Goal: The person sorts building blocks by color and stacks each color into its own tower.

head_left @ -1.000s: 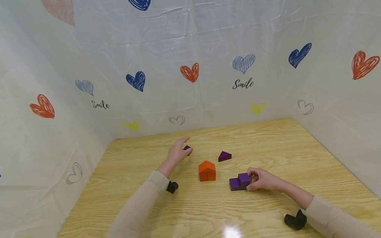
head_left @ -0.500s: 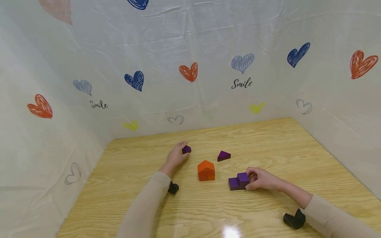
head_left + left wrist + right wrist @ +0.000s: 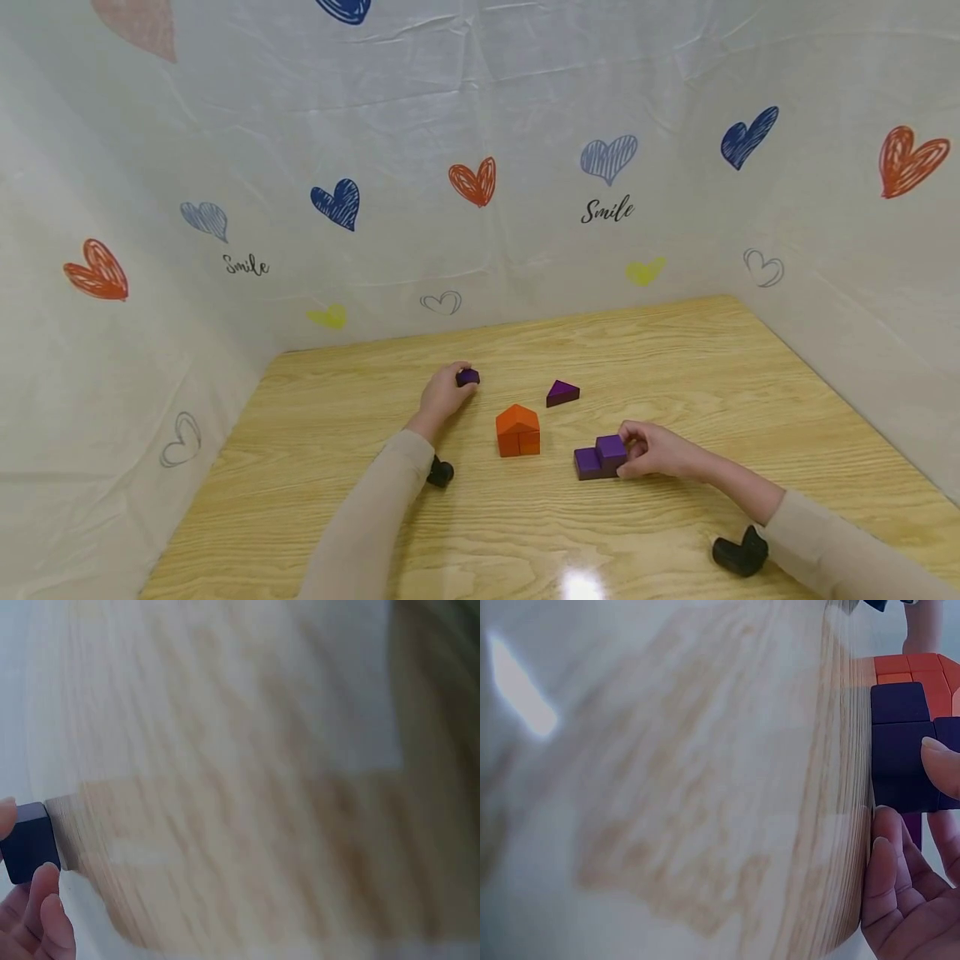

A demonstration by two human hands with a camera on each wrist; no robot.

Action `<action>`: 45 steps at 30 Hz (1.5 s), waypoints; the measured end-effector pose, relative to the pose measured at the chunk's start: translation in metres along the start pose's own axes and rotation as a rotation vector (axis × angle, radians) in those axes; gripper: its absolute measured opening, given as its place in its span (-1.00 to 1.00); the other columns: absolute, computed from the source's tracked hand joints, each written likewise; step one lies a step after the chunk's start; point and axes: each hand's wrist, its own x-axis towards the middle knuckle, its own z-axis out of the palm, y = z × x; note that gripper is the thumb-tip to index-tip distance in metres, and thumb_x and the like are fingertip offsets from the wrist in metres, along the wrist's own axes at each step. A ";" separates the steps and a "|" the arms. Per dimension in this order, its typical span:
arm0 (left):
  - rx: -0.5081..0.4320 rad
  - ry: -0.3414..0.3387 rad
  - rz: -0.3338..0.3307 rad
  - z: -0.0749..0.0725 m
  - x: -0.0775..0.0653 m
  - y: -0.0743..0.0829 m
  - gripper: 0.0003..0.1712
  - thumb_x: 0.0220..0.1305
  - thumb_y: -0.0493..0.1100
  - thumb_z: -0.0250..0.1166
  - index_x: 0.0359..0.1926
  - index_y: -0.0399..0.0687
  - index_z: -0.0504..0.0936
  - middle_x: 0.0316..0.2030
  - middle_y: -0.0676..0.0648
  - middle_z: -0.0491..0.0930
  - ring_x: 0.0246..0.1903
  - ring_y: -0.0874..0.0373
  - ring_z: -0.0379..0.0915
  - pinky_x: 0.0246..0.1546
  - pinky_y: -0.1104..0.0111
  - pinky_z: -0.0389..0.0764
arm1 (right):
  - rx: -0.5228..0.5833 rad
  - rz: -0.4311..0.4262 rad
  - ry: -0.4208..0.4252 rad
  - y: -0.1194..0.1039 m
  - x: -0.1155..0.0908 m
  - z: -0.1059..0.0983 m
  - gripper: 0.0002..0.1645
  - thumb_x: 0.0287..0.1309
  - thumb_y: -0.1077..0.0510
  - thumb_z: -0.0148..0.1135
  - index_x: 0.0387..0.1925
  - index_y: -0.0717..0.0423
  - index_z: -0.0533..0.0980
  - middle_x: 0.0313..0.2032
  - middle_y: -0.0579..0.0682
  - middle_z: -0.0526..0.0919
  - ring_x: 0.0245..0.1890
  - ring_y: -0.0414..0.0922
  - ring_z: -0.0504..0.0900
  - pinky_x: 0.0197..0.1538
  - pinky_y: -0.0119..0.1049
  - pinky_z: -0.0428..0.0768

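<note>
At the far left of the wood-grain desk (image 3: pixel 675 367), a left hand (image 3: pixel 442 393) curls its fingertips round a small purple wooden cube (image 3: pixel 468 377); the right hand (image 3: pixel 654 450) pinches the upper block of a stepped stack of purple wooden blocks (image 3: pixel 598 457) near the front. Such blocks look light, rigid and smooth-painted, best taken by 2 opposite flat faces. Between the hands stand an orange wooden house-shaped block (image 3: pixel 517 430) and a purple wooden wedge (image 3: pixel 562 392).

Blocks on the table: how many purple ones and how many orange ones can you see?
Purple: 4 - small cube, triangle, low block, raised block.
Orange: 2 - roof on base.
Total: 6
</note>
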 end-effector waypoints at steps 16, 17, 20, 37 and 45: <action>-0.158 0.008 -0.147 -0.002 -0.007 0.005 -0.56 0.12 -0.16 0.31 0.02 -0.18 0.44 -0.18 -0.20 0.53 -0.23 -0.01 0.43 -0.15 0.19 0.45 | 0.020 -0.014 -0.007 0.000 0.000 0.000 -0.61 0.00 0.21 0.31 -0.35 0.27 0.24 -0.61 -0.14 0.29 -0.63 -0.31 0.24 -0.53 -0.43 0.26; -0.173 0.011 -0.160 -0.002 -0.008 0.005 -0.58 0.12 -0.16 0.32 -0.01 -0.20 0.44 -0.22 -0.19 0.52 -0.26 0.01 0.41 -0.18 0.21 0.44 | 0.021 -0.013 -0.009 0.000 0.000 0.000 -0.61 0.00 0.21 0.31 -0.35 0.27 0.24 -0.61 -0.14 0.29 -0.63 -0.31 0.24 -0.53 -0.43 0.26; -0.189 0.019 -0.179 -0.003 -0.011 0.005 -0.62 0.11 -0.18 0.32 -0.08 -0.21 0.44 -0.31 -0.15 0.49 -0.34 0.05 0.35 -0.26 0.27 0.38 | 0.025 -0.012 -0.011 0.000 0.000 0.000 -0.60 0.00 0.21 0.31 -0.36 0.28 0.23 -0.62 -0.14 0.28 -0.63 -0.31 0.24 -0.53 -0.43 0.26; -0.263 0.036 -0.192 -0.006 -0.008 -0.004 -0.64 0.09 -0.23 0.33 -0.06 -0.15 0.49 -0.13 -0.23 0.53 -0.14 -0.06 0.45 -0.08 0.13 0.44 | -0.001 -0.008 0.000 0.000 0.000 0.000 -0.61 -0.02 0.21 0.32 -0.35 0.27 0.26 -0.61 -0.13 0.29 -0.63 -0.31 0.24 -0.54 -0.43 0.26; -0.322 0.051 -0.178 -0.015 -0.009 -0.002 -0.63 0.08 -0.26 0.33 -0.06 -0.20 0.50 -0.15 -0.26 0.53 -0.23 -0.02 0.46 -0.27 0.27 0.50 | -0.011 -0.010 0.005 0.000 0.001 -0.001 -0.61 -0.02 0.21 0.33 -0.34 0.28 0.27 -0.61 -0.13 0.32 -0.62 -0.31 0.26 -0.53 -0.44 0.27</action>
